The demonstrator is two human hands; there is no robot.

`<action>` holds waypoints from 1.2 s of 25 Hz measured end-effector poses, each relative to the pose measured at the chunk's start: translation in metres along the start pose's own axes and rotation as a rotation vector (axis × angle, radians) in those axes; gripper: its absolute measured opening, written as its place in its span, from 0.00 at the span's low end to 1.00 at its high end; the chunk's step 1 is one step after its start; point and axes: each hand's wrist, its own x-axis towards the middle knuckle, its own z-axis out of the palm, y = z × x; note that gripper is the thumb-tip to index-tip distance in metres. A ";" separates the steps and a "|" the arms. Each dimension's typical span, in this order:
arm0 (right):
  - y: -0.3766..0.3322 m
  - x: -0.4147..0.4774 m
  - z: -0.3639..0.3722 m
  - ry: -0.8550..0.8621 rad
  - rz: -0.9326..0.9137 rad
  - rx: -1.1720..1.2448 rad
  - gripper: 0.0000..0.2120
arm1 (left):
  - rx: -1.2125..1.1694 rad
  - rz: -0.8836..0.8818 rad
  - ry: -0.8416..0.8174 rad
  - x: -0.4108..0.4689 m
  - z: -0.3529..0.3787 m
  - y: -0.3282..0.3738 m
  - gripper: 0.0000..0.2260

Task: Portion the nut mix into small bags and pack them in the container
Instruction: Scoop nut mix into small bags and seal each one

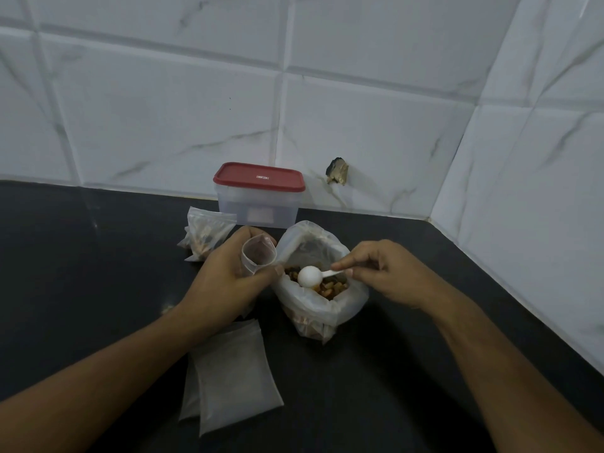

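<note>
The big clear bag of nut mix (322, 289) stands upright in the middle, its top rolled down and open. A white spoon (309, 276) has its round bowl over the nuts, its handle pinched by the right hand (382, 273). Just left of it, the left hand (228, 276) grips a small bag (258, 256) with its mouth held open. Filled bags (206, 235) lie farther left. Just beside them, the clear container (258, 207) stands by the far wall, its red lid on. Empty bags (232, 374) lie flat, stacked, at the near side.
</note>
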 end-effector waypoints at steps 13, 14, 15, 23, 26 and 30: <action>-0.021 -0.001 0.002 -0.070 0.023 0.093 0.15 | 0.010 0.000 -0.003 0.001 0.000 0.002 0.14; -0.021 -0.002 0.003 -0.065 0.047 0.171 0.16 | 0.013 -0.002 -0.003 0.001 0.001 0.001 0.14; -0.022 -0.003 0.004 -0.067 0.081 0.242 0.16 | 0.013 -0.006 -0.006 0.001 0.000 0.001 0.15; -0.021 -0.003 0.007 0.062 0.408 0.642 0.16 | 0.020 -0.002 0.000 0.000 0.000 0.002 0.14; -0.024 -0.002 0.005 0.109 0.423 0.755 0.14 | -0.003 -0.003 0.013 -0.001 0.000 0.004 0.14; -0.031 -0.001 0.006 0.142 0.399 0.936 0.14 | -0.015 -0.001 0.013 -0.001 0.002 0.006 0.15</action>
